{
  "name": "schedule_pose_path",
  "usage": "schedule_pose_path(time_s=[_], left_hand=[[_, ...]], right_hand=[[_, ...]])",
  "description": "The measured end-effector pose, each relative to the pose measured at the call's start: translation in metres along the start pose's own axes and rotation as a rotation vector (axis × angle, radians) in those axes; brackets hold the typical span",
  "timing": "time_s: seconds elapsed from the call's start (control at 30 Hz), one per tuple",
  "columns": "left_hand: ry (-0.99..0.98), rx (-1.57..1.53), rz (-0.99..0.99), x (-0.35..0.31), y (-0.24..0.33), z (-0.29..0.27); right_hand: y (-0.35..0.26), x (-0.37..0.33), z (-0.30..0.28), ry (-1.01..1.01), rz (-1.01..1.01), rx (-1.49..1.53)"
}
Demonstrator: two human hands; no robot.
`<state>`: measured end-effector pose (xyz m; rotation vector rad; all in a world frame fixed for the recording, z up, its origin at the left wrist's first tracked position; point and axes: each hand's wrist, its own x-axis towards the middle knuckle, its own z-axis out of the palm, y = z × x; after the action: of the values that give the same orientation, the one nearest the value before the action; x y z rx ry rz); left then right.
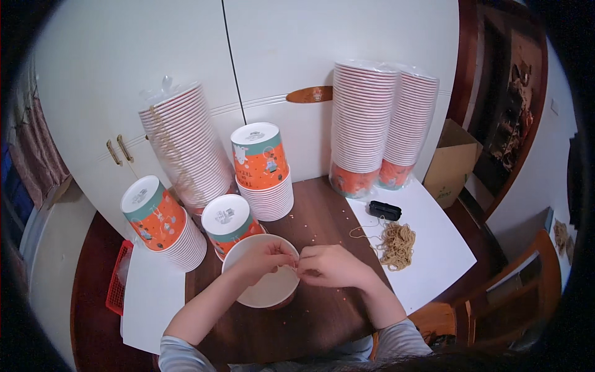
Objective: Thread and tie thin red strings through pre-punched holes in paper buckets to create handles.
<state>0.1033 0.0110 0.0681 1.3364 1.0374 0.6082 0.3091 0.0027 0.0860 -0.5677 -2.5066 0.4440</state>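
A white-lined paper bucket (265,295) stands mouth up on the brown tabletop before me. My left hand (265,260) reaches over its mouth, fingers pinched together near the right side of the rim. From the other side my right hand (328,265) comes in with curled fingers, its tips meeting the left ones at that rim. What lies between the fingertips is too small to make out. Right behind the bucket, an upside-down orange and green paper bucket (227,218) touches or nearly touches it. To the right lies a loose heap of tan cord (396,246).
Upside-down bucket stacks stand at the left (155,214) and back (260,158). Tall plastic-wrapped stacks rise at the back left (186,146) and back right (365,124). A black case (385,210) lies beyond the cord. A wooden chair (511,291) is at the right; a red basket (118,279), left.
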Motion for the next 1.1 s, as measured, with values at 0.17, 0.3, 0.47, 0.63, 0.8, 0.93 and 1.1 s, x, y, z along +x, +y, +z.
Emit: schedule_pose_path(time_s=[0.17, 0.3, 0.47, 0.63, 0.8, 0.93, 1.1], left_hand=[[0.038, 0.063, 0.051, -0.002, -0.001, 0.001], [0.043, 0.124, 0.153, -0.005, 0.002, 0.002], [0.09, 0.103, 0.139, -0.006, 0.008, 0.007], [0.091, 0.015, -0.022, -0.004, 0.004, 0.001], [0.174, 0.28, 0.132, -0.013, 0.009, 0.005], [0.167, 0.627, 0.129, -0.018, 0.007, 0.01], [0.127, 0.747, 0.125, -0.016, 0.004, 0.014]], right_hand=[[-0.008, 0.004, 0.007, -0.026, 0.063, 0.002], [0.006, 0.007, 0.009, 0.127, 0.227, 0.037], [0.006, 0.008, 0.018, 0.145, 0.249, 0.009], [0.002, 0.011, 0.017, 0.121, 0.309, -0.035], [0.019, 0.009, 0.017, 0.139, 0.245, 0.095], [0.027, 0.009, 0.015, 0.127, 0.297, 0.196], [0.027, 0.011, 0.015, 0.079, 0.301, 0.235]])
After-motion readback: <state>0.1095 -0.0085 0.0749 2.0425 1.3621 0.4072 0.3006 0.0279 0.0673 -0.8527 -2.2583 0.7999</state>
